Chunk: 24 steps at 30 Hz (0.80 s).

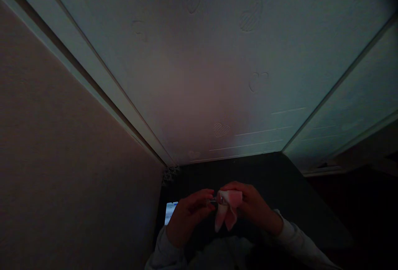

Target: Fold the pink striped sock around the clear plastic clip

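In the dim light, my right hand [253, 206] is closed around a folded pink and white cloth [228, 208], whose loose corners hang down below the fingers. My left hand [191, 214] pinches a small, thin, clear or shiny piece [212, 200] between thumb and fingertips. That piece reaches to the cloth's left side, where a small shiny part shows in the fold. Its kind is too dark to make out. Both hands are held close together above a dark surface.
A lit phone-like screen [170, 212] lies by my left wrist, partly hidden. Behind the dark surface [264, 174] rises a pale panel [192, 75] with embossed hearts. A wall [62, 158] stands close on the left. Something pale and tangled [170, 174] sits in the corner.
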Motion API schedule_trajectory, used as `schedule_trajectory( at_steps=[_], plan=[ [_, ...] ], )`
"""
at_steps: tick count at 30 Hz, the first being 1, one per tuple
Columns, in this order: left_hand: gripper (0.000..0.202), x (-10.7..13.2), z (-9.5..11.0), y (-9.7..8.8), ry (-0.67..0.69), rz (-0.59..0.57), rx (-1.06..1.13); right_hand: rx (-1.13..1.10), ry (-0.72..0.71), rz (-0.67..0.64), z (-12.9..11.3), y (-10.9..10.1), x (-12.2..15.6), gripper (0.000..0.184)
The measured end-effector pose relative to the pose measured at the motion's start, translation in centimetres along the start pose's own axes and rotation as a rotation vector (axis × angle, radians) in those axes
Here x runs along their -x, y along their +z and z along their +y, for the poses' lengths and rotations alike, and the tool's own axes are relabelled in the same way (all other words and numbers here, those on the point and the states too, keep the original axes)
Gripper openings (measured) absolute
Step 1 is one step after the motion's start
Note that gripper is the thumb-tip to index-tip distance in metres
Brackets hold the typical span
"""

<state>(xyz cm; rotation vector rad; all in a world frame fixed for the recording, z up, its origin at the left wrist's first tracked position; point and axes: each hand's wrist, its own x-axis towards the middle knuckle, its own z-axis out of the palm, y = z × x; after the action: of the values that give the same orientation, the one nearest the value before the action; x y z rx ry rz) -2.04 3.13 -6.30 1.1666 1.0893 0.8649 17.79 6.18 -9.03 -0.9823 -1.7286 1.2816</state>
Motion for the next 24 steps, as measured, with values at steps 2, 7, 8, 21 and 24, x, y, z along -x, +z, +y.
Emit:
schedule_trajectory(
  at_steps=[2,7,8,21,24],
  plan=[
    [0.023,0.1,0.0,-0.1,0.046,-0.006,-0.038,-0.010,0.031,0.000,-0.2,0.0,-0.1,0.019],
    [0.035,0.0,-0.2,-0.1,0.072,0.031,-0.027,0.034,-0.010,0.017,0.0,0.1,-0.1,0.018],
    [0.043,-0.1,-0.3,0.0,0.049,0.050,0.019,0.056,-0.026,0.020,0.2,0.1,-0.1,0.018],
    [0.046,-0.8,0.1,0.4,-0.213,0.120,0.089,0.216,-0.217,0.005,0.8,0.0,0.0,0.023],
    [0.042,-0.7,0.4,0.5,-0.158,0.106,0.089,0.198,-0.177,0.027,0.8,0.0,0.0,0.021]
  ],
)
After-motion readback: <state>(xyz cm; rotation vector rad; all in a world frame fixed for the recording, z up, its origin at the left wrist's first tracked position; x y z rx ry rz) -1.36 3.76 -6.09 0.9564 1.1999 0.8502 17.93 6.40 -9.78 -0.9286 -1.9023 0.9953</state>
